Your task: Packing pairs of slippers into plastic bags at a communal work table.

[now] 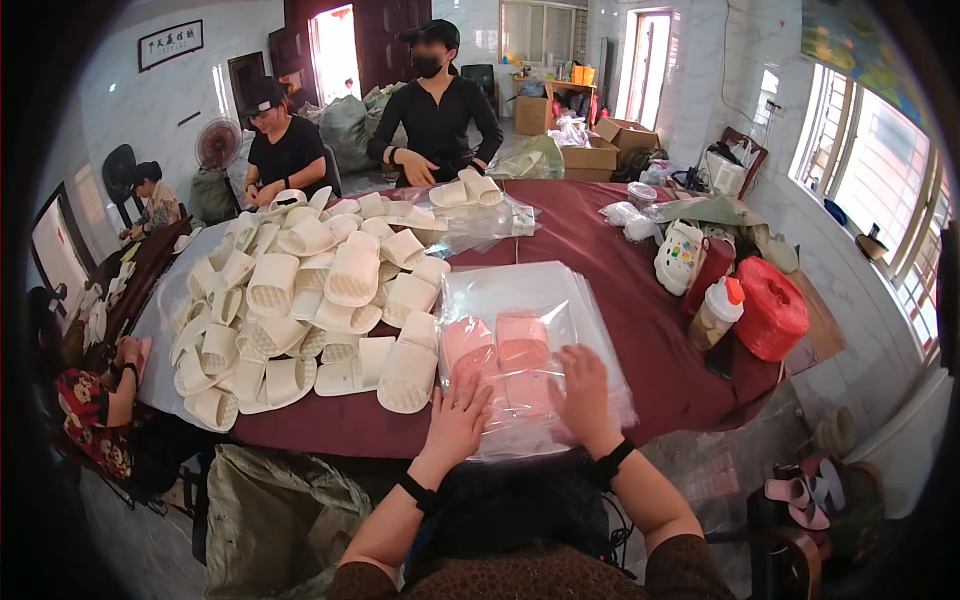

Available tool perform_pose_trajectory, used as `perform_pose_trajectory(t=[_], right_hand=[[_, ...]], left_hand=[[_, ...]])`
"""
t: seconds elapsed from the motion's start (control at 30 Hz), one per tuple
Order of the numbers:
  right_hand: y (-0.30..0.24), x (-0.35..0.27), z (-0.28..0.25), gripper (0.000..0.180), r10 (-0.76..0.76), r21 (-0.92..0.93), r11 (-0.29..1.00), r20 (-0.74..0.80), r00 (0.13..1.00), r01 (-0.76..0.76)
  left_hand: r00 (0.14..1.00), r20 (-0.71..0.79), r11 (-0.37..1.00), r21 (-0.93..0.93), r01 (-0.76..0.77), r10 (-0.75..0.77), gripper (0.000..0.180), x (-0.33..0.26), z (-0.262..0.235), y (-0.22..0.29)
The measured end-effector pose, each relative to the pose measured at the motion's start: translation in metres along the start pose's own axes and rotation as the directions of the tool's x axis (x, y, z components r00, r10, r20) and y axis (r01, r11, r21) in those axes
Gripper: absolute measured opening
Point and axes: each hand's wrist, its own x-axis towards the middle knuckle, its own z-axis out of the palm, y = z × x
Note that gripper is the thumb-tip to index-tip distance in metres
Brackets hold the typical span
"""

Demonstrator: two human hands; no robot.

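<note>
A pair of pink slippers (522,340) lies side by side under clear plastic, on a stack of clear plastic bags (547,287) in front of me. My left hand (458,420) rests on the lower left of the plastic, its fingers stretched out over the left slipper. Beside the right slipper, my right hand (585,395) lies on the plastic with its fingers extended. Neither hand is wrapped round anything. To the left of the bags rises a large heap of cream slippers (355,270), one of them close to my left hand.
A dark red cloth (660,360) covers the table. At right stand a bottle with an orange cap (716,312), a red plastic bundle (770,310) and a white clog (680,257). Co-workers (436,120) are across and left. A sack (280,520) sits below the near edge.
</note>
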Motion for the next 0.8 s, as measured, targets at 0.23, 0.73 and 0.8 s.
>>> perform_pose_trajectory(t=[0.23, 0.73, 0.8], right_hand=[[-0.008, -0.018, 0.037, 0.037, 0.167, 0.29, 0.906, 0.424, 0.89, -0.308], [0.005, -0.03, 0.063, 0.043, 0.321, 0.419, 0.8, 0.303, 0.897, -0.428], [0.004, -0.031, 0.061, 0.043, 0.334, 0.43, 0.79, 0.297, 0.894, -0.438]], left_hand=[[0.999, 0.026, 0.996, -0.088, -0.022, 0.024, 0.05, 0.003, 0.003, -0.012], [0.836, -0.064, 0.837, -0.003, 0.546, -0.545, 0.078, 0.016, -0.01, -0.01], [0.82, 0.14, 0.733, -0.385, 0.561, -0.555, 0.069, 0.024, -0.019, -0.011]])
